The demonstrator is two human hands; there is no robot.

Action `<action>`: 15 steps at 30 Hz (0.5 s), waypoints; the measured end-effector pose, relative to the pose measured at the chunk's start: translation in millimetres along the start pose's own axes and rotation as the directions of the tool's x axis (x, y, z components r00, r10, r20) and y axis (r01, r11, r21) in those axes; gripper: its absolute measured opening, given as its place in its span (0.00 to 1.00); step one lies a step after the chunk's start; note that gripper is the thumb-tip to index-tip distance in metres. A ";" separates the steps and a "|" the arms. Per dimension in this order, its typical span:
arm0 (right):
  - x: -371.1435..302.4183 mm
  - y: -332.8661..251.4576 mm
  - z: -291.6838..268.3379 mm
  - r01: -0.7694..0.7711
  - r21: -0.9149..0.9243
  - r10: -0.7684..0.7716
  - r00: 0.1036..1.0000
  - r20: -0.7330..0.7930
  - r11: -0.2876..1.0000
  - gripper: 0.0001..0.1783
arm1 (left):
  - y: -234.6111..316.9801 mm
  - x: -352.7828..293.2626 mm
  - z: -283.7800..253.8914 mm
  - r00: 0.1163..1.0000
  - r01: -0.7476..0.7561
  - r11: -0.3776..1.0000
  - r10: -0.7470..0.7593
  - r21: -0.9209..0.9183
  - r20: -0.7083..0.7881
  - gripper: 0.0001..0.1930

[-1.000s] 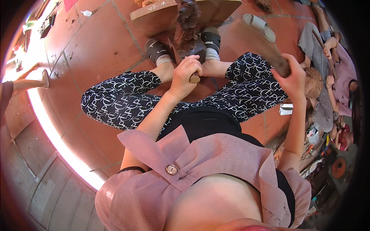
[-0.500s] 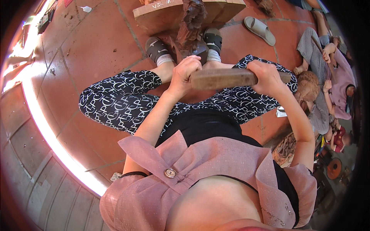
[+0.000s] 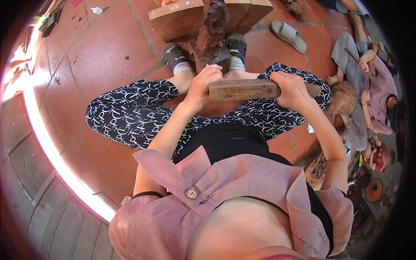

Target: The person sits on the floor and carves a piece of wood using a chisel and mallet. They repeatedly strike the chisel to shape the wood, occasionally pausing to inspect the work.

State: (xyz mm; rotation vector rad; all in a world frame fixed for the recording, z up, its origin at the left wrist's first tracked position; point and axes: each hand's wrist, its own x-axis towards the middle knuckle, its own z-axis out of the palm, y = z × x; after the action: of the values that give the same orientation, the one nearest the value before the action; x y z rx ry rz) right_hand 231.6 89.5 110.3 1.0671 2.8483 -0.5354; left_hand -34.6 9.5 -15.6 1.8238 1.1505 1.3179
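Note:
My right hand (image 3: 292, 89) is wrapped round the handle of a wooden mallet (image 3: 242, 90), a thick, worn brown bar held level above my lap. The mallet's left end overlaps my left hand (image 3: 201, 87), whose fingers are closed. Whatever that hand grips is hidden by the mallet and the fingers. Just beyond the left hand, between my feet, rises a dark brown carved wood piece (image 3: 212, 32) with a rough, knotted surface. It stands in front of a pale-edged wooden slab (image 3: 177, 24).
My sandalled feet flank the carving on the red tiled floor (image 3: 108, 34). A grey slipper (image 3: 289, 36) lies far right. Another person (image 3: 381, 93) works at the right with a stick-like tool, near a carved wooden lump (image 3: 342, 99). An orange disc (image 3: 374, 190) shows lower right.
Both hands and the mallet have shifted slightly left in the picture, and the mallet has turned a little, showing more of its face. The whole view has moved slightly too.

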 end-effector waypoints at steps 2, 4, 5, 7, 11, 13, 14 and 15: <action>-1.9 -1.6 0.6 -0.050 -0.035 0.050 0.999 -0.002 0.998 0.18 | 8.0 -6.6 -4.0 0.999 0.016 0.996 -0.012 0.082 -0.053 0.09; -8.5 -6.2 -2.9 -0.014 -0.008 0.014 1.000 -0.015 1.000 0.19 | 13.6 -14.9 -10.2 0.996 0.062 0.992 -0.054 0.108 -0.077 0.10; -10.7 -4.5 -0.8 0.014 0.038 -0.013 1.000 -0.020 0.999 0.18 | 13.8 -18.8 -12.5 0.993 0.096 0.991 -0.090 0.090 -0.074 0.11; -13.0 -7.1 2.2 0.028 0.060 -0.025 0.999 -0.036 0.998 0.17 | 15.3 -17.3 -9.0 0.993 0.103 0.994 -0.101 0.032 -0.061 0.11; -10.8 -11.7 0.7 0.068 0.023 -0.067 0.995 -0.072 0.997 0.17 | 12.9 -3.1 4.5 0.998 0.060 0.998 -0.060 -0.003 0.011 0.11; -10.7 -12.2 -1.1 0.083 0.008 -0.082 0.993 -0.090 0.997 0.17 | 8.2 -1.4 6.8 0.998 0.066 0.998 -0.066 0.007 0.021 0.11; -10.8 -12.6 -2.3 0.090 0.000 -0.089 0.991 -0.099 0.996 0.17 | 6.6 -0.8 7.6 0.997 0.068 0.998 -0.069 0.011 0.026 0.11; -11.1 -13.4 -3.8 0.087 0.016 -0.085 0.989 -0.119 0.996 0.18 | 6.1 -0.1 8.0 0.997 0.071 0.997 -0.071 0.003 0.010 0.10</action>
State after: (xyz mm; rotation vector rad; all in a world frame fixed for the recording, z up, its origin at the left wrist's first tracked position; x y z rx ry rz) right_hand 231.7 74.4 119.8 1.0156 3.0099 -0.5261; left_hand -25.3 6.9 -13.1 1.7727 1.2008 1.2666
